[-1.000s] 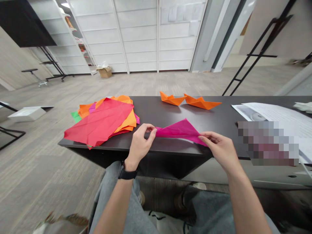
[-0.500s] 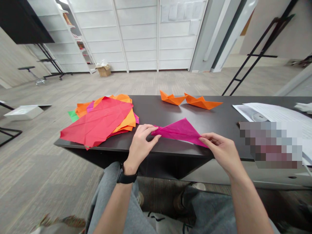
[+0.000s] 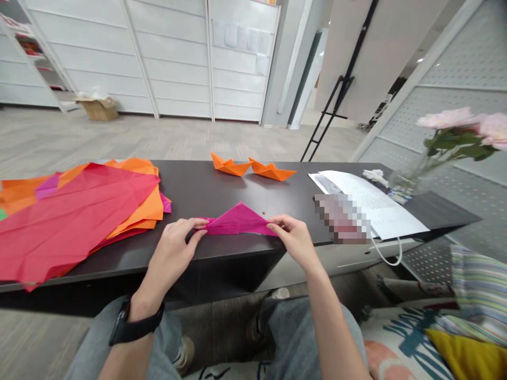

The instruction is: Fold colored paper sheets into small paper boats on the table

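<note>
A magenta sheet of paper [image 3: 240, 219], folded to a triangle with a band along its lower edge, is held near the front of the dark table [image 3: 186, 187]. My left hand [image 3: 174, 248] pinches its left corner between thumb and fingers. At the opposite corner, my right hand [image 3: 295, 235] is closed on the paper in the same way. The triangle's peak points away from me. Beyond it stand two folded orange paper boats, a left one [image 3: 232, 167] and a right one [image 3: 273, 171].
Colored paper sheets [image 3: 91, 206] are piled at the left, with a red one on top. To the right lie printed pages [image 3: 368, 198], a blurred-out object [image 3: 343, 219] and a crumpled tissue [image 3: 375, 177]. Pink flowers [image 3: 455, 119] stand in a glass vase [image 3: 404, 182].
The view has swung to the right, bringing the flowers and cushions into sight. The magenta paper now lies more level, and both hands still grip its ends.
</note>
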